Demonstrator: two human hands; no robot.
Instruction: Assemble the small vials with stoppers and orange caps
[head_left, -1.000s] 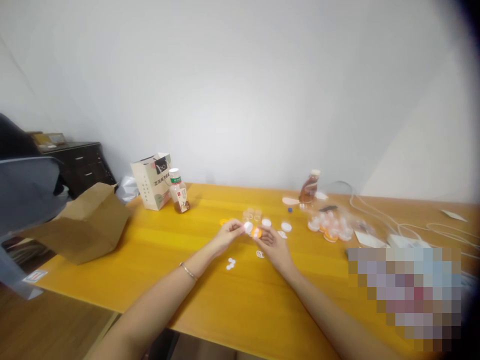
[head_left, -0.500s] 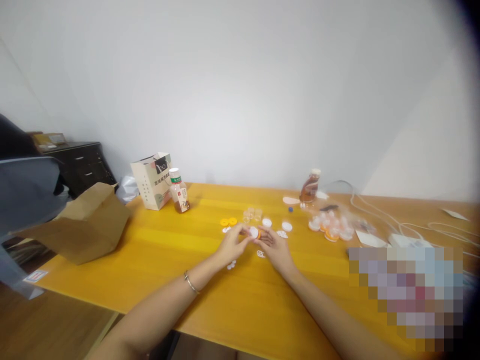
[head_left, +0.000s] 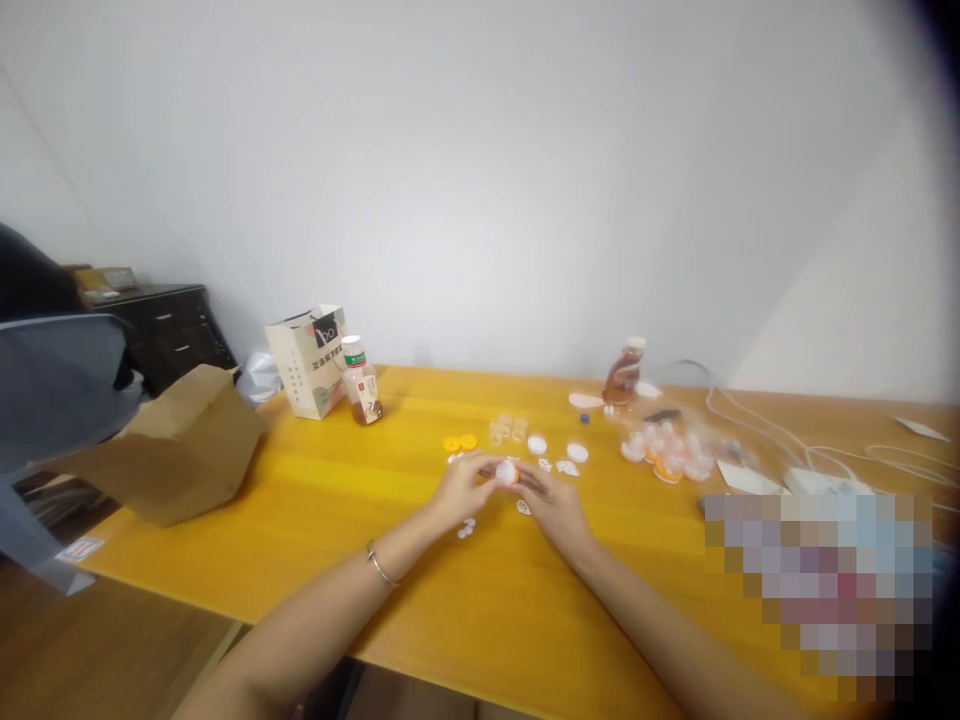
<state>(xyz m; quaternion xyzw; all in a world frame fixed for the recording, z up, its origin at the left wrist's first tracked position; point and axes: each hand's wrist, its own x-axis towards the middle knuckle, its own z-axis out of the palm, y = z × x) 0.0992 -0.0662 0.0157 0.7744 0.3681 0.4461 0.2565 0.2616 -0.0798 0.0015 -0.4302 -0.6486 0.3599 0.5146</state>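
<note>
Between the fingertips of my left hand [head_left: 463, 492] and my right hand [head_left: 551, 500] is a small round white-and-orange piece [head_left: 507, 472], its white face toward me. Both hands are closed on it above the table. Just beyond them stand small clear cups [head_left: 508, 429], with two yellow discs [head_left: 460, 442] to their left. White round discs [head_left: 577, 453] and white cut-out pieces [head_left: 568, 468] lie by my right hand. Another white cut-out piece [head_left: 524, 507] is between my wrists, and small white dots [head_left: 466, 528] sit beside my left wrist.
At the back left are a paper bag [head_left: 306, 365] and a labelled bottle [head_left: 361, 385]; a brown bag [head_left: 187, 445] lies at the left edge. To the right are a brown bottle [head_left: 624, 372], a cluster of white-and-orange round pieces [head_left: 670, 452] and white cables [head_left: 780, 440].
The white face of the piece has tipped slightly and my right fingers have shifted around it. More of the white cut-outs beyond my right hand show now. The view has moved slightly.
</note>
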